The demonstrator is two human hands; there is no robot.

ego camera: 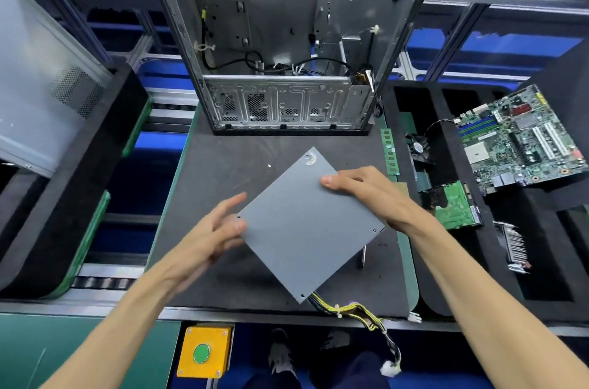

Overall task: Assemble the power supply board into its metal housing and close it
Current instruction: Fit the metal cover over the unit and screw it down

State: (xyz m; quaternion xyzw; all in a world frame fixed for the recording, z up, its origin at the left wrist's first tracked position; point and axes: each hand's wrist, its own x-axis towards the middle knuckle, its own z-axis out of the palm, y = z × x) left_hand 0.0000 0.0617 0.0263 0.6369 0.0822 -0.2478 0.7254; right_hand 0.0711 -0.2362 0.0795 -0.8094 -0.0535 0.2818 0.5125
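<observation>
Dark mat [223, 165]; housing [306, 226] between both hands, underside hidden.

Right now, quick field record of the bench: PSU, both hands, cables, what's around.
psu housing: grey metal box, closed side up, turned diamond-wise over the black mat
right hand: grips the housing's right edge, thumb on top
left hand: fingers spread, touching the left corner
cable bundle: yellow and black, exits the near corner, hangs off the bench edge
pc chassis: open, behind the mat
motherboard: on the foam tray, right
button box: yellow, green button, below bench edge
</observation>
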